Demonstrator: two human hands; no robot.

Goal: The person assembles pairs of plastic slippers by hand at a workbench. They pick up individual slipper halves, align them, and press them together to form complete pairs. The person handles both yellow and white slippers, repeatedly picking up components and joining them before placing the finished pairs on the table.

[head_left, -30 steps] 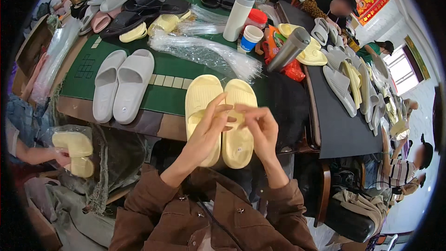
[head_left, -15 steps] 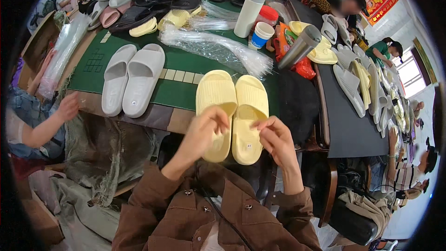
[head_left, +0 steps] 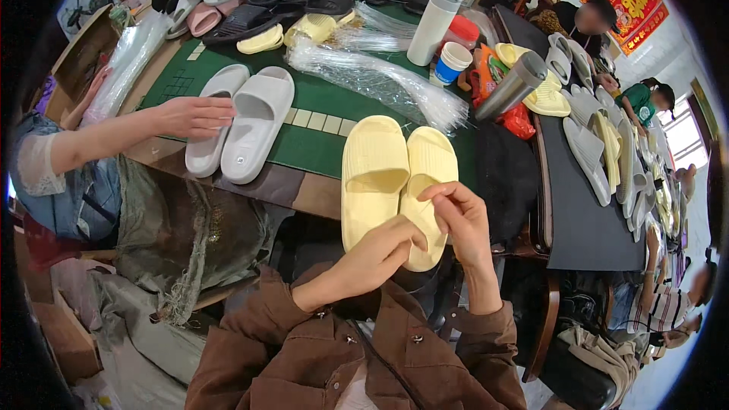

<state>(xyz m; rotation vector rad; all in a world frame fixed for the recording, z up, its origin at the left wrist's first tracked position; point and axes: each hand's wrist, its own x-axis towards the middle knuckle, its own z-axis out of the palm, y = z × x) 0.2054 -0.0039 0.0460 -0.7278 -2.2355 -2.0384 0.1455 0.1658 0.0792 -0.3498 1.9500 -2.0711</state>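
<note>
Slippers [head_left: 375, 205], 2 yellow, lie beneath curled left hand [head_left: 376, 257] and right hand [head_left: 460, 222]; grips unclear.

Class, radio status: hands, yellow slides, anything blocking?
Left hand, right hand: fingers curled, partly covering yellow slides. Pair side by side. Another person's hand at gray slides.

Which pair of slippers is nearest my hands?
The yellow pair at the table's edge, by your left hand and right hand; the grey pair lies farther left.
</note>
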